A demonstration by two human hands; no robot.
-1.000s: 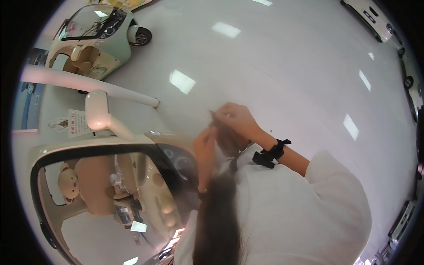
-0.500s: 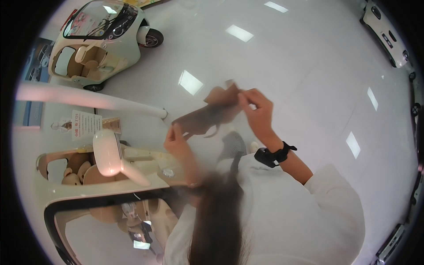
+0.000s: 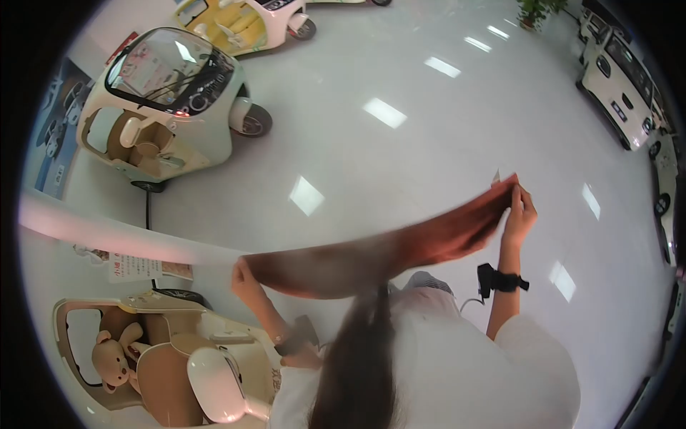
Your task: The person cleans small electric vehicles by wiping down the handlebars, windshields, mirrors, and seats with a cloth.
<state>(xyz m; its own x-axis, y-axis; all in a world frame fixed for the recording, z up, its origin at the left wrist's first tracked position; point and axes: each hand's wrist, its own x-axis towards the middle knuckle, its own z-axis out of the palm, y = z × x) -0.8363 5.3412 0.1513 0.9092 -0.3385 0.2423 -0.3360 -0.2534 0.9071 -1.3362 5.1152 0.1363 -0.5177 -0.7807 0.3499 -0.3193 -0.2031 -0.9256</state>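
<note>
A reddish-brown cloth (image 3: 436, 239) hangs stretched between my two hands, sagging slightly in the middle. My left hand (image 3: 246, 279) pinches its left end, near the white post. Higher up on the right, my right hand (image 3: 522, 214) grips the other end, where a small pale tag (image 3: 496, 176) sticks up from the edge. Dark hair covers a little of the cloth's lower edge. Each wrist wears a black strap, and a black device (image 3: 488, 279) sits by the right one.
A white post (image 3: 107, 232) crosses at left. Below it stands a cream three-wheeler with a side mirror (image 3: 216, 385) and a teddy bear (image 3: 112, 360) inside. Another cream three-wheeler (image 3: 204, 136) and a yellow one (image 3: 239, 32) are further off. White cars (image 3: 620, 89) line the right.
My hands have moved far apart and the cloth, bunched before, is now drawn out long. The view has shifted, bringing the yellow three-wheeler and a plant into sight.
</note>
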